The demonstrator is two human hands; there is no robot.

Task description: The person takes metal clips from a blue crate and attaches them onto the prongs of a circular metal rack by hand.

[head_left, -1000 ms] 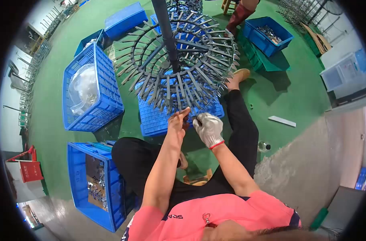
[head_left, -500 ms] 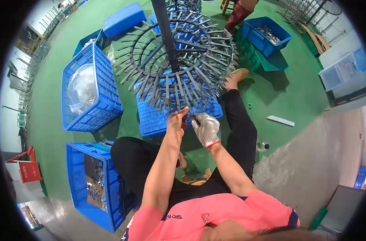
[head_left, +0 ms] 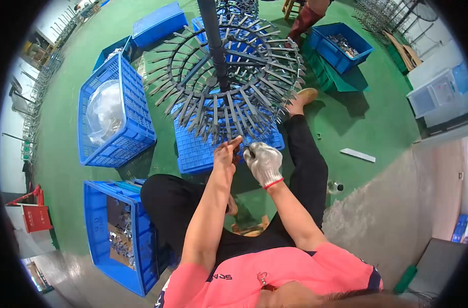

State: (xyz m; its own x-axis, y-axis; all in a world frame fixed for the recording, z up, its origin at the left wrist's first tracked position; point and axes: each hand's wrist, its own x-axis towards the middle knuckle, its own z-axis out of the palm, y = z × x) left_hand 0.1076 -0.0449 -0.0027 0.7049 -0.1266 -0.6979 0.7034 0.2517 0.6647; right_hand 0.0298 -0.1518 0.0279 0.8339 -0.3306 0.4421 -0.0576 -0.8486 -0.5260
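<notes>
A round dark metal rack (head_left: 228, 97) with many radiating prongs hangs round an upright pole (head_left: 213, 41). My bare left hand (head_left: 227, 153) is at the rack's near lower edge, its fingers closed around something too small to make out. Just right of it, my right hand (head_left: 264, 161), in a white glove with a red cuff, is closed with fingertips by the prong ends; what it pinches is hidden. Beneath the rack lies an upturned blue crate (head_left: 195, 151).
A blue crate (head_left: 136, 115) with a clear plastic bag stands left; another blue crate (head_left: 92, 220) with small metal parts is lower left. A blue bin (head_left: 365, 51) of parts sits upper right, near another person's boot (head_left: 301, 23). A white strip (head_left: 358, 155) and a bottle (head_left: 335, 188) are right.
Both hands stay at the rack's near edge. My gloved right hand has shifted slightly and turned a little at the fingertips; the whole view has moved slightly.
</notes>
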